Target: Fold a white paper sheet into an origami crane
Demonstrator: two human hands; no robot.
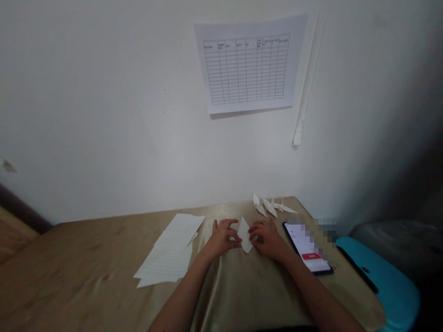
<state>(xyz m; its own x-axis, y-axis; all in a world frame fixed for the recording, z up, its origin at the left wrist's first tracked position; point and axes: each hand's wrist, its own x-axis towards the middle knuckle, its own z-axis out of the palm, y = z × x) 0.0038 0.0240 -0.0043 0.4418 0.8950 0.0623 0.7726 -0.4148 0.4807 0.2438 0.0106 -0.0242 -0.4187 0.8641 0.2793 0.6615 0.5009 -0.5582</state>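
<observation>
Two hands at a folded white paper piece on a tan tabletop.

The small kite-shaped folded white paper (pixel 245 234) lies flat at the middle of the tabletop (pixel 86 267), between both hands. The left hand (pixel 223 237) and the right hand (pixel 266 237) rest palm-down, fingers loosely curved and not closed around anything, fingertips touching the paper's left and right edges. A stack of white lined sheets (pixel 171 256) lies to the left, a lit black smartphone (pixel 308 251) just right, and small white folded paper figures (pixel 270 206) near the wall.
</observation>
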